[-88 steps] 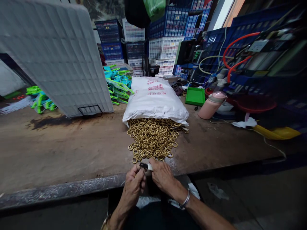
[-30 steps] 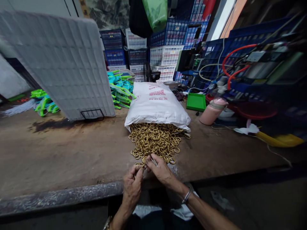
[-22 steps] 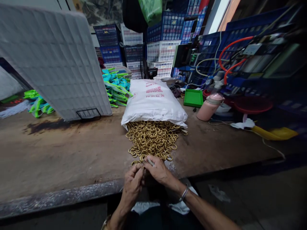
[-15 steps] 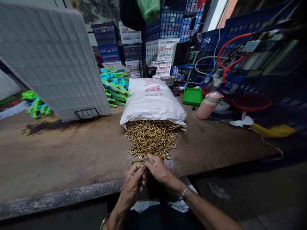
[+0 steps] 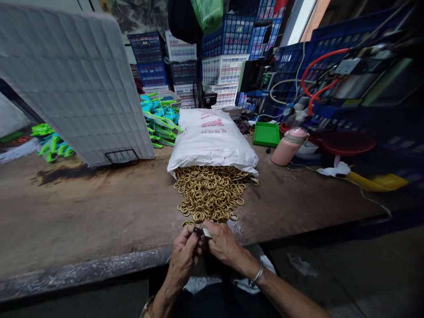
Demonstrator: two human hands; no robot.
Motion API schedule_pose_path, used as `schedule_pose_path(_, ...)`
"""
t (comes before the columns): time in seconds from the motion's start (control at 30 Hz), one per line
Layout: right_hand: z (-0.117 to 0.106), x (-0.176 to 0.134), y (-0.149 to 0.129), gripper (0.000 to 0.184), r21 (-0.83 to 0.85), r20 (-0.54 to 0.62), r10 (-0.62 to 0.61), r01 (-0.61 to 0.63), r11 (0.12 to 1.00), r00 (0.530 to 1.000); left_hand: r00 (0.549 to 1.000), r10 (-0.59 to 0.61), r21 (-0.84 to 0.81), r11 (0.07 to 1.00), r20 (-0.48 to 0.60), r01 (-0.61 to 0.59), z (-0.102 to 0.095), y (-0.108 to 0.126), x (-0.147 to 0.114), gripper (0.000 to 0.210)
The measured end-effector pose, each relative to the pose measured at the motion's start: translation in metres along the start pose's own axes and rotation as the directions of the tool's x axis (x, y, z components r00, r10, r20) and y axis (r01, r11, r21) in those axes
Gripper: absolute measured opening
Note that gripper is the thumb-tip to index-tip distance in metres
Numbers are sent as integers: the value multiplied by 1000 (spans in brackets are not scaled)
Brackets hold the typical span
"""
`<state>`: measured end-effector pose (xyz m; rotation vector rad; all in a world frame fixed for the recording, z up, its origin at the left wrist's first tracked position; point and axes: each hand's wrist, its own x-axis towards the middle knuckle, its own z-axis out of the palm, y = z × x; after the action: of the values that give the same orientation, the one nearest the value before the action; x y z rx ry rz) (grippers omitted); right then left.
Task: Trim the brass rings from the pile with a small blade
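Note:
In the head view, my left hand (image 5: 184, 249) is closed in a pinch at the table's front edge, on a gold ring mostly covered by the fingers. My right hand (image 5: 225, 244) grips a small knife (image 5: 207, 232) with a pale body and a dark blade. The blade points left and meets the left fingertips. Just beyond both hands lies a heap of gold rings (image 5: 212, 194), spilling from the open mouth of a white sack (image 5: 212, 141) with red print.
A grey padded panel (image 5: 76, 84) stands at left, with green and blue plastic pieces (image 5: 160, 117) behind it. To the right are a green tray (image 5: 266, 134), a pink bottle (image 5: 288, 147) and a machine with orange hoses (image 5: 347, 75). Stacked crates (image 5: 221, 68) stand behind.
My right hand has turned and drawn slightly down, so the knife now lies more level with its dark blade showing at the left fingertips. My left hand has barely moved.

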<state>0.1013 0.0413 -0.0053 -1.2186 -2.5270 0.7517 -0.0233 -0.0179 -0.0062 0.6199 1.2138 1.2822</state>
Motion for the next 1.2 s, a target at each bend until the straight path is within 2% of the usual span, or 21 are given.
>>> schedule_pose_path(0.13, 0, -2, -2, 32, -78, -5, 6, -6, 997, 1000, 1000, 5, 2, 1000, 1, -5, -3, -3, 0, 34)
schedule_pose_path(0.37, 0, -3, -5, 30, -105, 20, 25, -23, 994, 1000, 999, 17, 95, 995, -34, -14, -3, 0, -1, 40)
schedule_pose_path(0.67, -5, -1, -10, 30, -140, 81, 116, -104, 985, 990, 998, 28, 155, 988, -61, -19, -5, -1, -3, 41)
schedule_pose_path(0.93, 0, -2, -3, 27, -126, 46, 60, -54, 991, 997, 999, 23, 128, 992, -33, -19, -4, -1, -4, 39)
schedule_pose_path(1.07, 0, -2, -4, 23, -92, 64, 15, -9, 996, 998, 999, 21, 139, 990, -41, -15, -5, 1, -3, 39)
schedule_pose_path(1.2, -2, -2, -9, 25, -76, 104, 22, -14, 997, 994, 998, 28, 120, 993, -52, -22, -8, -4, -3, 37)
